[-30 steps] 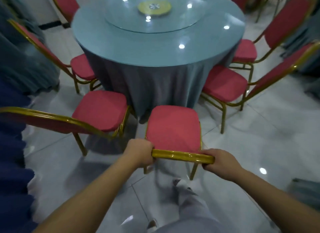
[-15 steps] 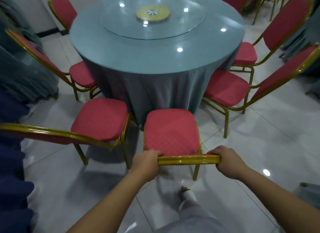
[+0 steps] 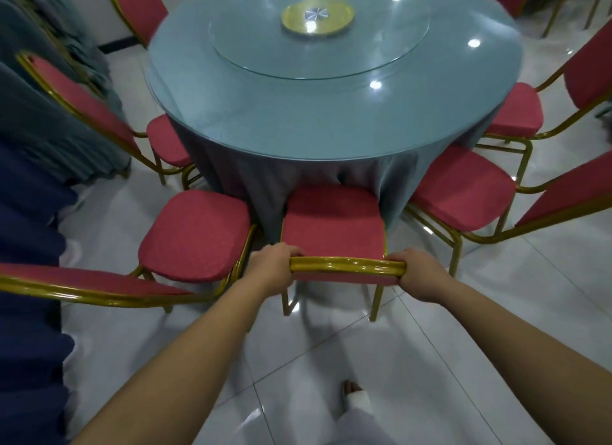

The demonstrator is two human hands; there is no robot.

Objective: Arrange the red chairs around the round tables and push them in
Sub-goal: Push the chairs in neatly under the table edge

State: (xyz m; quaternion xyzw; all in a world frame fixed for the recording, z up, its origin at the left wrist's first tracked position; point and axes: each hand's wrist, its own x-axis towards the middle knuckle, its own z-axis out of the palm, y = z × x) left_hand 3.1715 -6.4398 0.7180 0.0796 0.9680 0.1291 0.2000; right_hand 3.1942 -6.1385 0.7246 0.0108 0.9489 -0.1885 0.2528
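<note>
A red chair [image 3: 332,224] with a gold frame stands right in front of me, its seat front pressed into the grey-blue cloth of the round table [image 3: 331,126]. My left hand [image 3: 270,267] grips the left end of its gold top rail, my right hand [image 3: 419,274] the right end. Another red chair [image 3: 195,234] sits close on the left, its seat almost touching the held one. A third red chair [image 3: 460,192] stands to the right, angled toward the table.
More red chairs ring the table: one far left [image 3: 165,139], one far right [image 3: 516,113], one behind at top left [image 3: 139,3]. A glass turntable [image 3: 321,33] lies on the tabletop. A second draped table [image 3: 39,113] is at left. White tiled floor [image 3: 496,345] lies behind me.
I have pushed the held chair forward; its seat front now sits under the table's edge against the cloth. Both hands kept their grip on the rail.
</note>
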